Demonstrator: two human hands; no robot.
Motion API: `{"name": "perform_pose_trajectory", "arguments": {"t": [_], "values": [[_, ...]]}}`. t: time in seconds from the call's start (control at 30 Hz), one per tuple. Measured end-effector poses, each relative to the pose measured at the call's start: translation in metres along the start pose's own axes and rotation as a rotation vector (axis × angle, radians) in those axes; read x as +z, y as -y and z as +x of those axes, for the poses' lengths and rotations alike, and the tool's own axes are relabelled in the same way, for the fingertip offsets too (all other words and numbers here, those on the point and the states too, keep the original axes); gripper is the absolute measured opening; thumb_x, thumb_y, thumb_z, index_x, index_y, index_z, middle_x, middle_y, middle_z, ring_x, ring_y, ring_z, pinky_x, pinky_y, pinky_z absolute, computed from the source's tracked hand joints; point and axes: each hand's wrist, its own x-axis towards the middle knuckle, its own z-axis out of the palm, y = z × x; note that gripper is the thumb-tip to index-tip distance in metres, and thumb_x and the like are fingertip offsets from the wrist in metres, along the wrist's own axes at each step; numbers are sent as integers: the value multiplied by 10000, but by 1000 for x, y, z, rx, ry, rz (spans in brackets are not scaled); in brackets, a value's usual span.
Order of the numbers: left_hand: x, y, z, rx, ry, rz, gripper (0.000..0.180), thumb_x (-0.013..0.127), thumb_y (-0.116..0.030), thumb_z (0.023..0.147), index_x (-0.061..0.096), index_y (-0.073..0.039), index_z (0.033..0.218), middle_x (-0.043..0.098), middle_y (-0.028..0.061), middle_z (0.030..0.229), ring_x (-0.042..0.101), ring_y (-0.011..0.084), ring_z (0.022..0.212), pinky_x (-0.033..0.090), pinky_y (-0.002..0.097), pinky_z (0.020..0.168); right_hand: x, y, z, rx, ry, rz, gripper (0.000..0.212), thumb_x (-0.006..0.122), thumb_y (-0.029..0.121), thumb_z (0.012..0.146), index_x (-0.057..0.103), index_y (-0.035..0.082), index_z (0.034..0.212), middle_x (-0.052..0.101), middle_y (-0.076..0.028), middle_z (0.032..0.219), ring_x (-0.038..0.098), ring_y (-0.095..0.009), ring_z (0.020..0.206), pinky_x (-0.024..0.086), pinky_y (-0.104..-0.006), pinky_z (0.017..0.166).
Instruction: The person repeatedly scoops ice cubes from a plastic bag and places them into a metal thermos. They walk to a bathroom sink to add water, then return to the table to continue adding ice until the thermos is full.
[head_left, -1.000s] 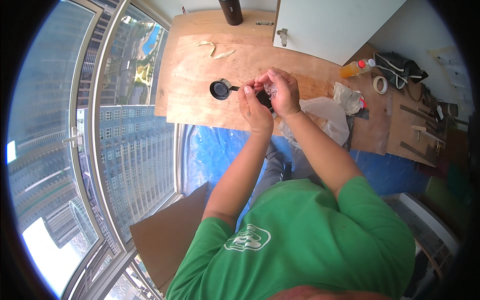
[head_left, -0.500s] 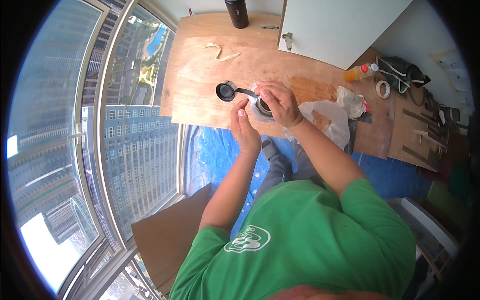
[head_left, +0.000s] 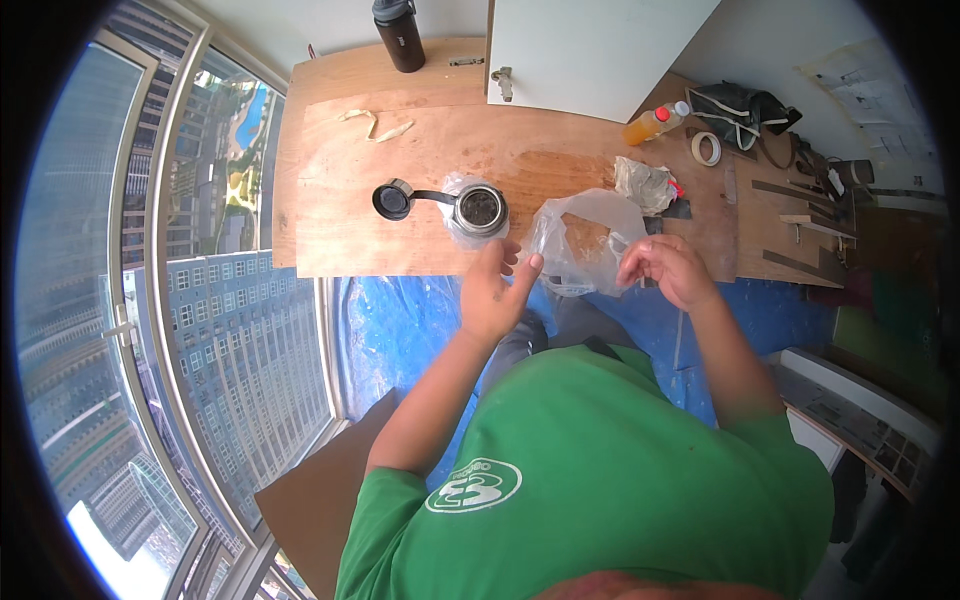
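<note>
A steel wide-mouthed flask [head_left: 481, 210] stands uncovered on the wooden worktop, seen from above. Its dark cap [head_left: 393, 200] hangs out to the left on a black strap. Clear plastic wrap [head_left: 462, 235] is bunched around the flask's base. Just below the flask, my left hand [head_left: 492, 297] is open, thumb spread from the fingers, the thumb tip beside a translucent plastic bag [head_left: 585, 235]. My right hand [head_left: 672, 270] is at the bag's right edge, fingers loosely bent with nothing visible in them; whether they touch the bag I cannot tell.
The wooden worktop [head_left: 330, 200] also bears a dark bottle [head_left: 400, 40], a pale strip [head_left: 375, 127], crumpled paper [head_left: 645, 187], an orange-filled bottle [head_left: 648, 125], a tape roll [head_left: 705, 149] and a dark bag [head_left: 745, 112]. A white cabinet door [head_left: 590, 55] juts over its back. Windows line the left.
Both hands have left the flask, which now stands alone with its cap hanging aside. My right hand has moved right and nearer me to the plastic bag; my left has come below the flask.
</note>
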Motion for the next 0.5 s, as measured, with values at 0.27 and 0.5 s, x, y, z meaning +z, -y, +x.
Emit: {"name": "perform_pose_trajectory", "arguments": {"t": [0.27, 0.5], "values": [[66, 8, 34, -144, 254, -423, 240, 671, -185, 958, 698, 20, 1079, 707, 65, 884, 651, 158, 829, 518, 322, 779, -99, -258, -146, 478, -546, -1221, 266, 669, 245, 885, 734, 109, 1104, 691, -200, 1091, 677, -354, 979, 550, -465, 878], [54, -30, 47, -144, 388, -423, 177, 678, -163, 966, 681, -18, 1068, 676, 16, 889, 604, 104, 819, 488, 271, 754, -60, -129, -76, -35, -759, -596, 241, 561, -40, 854, 706, 18, 1038, 681, -134, 997, 659, -253, 887, 539, -327, 823]]}}
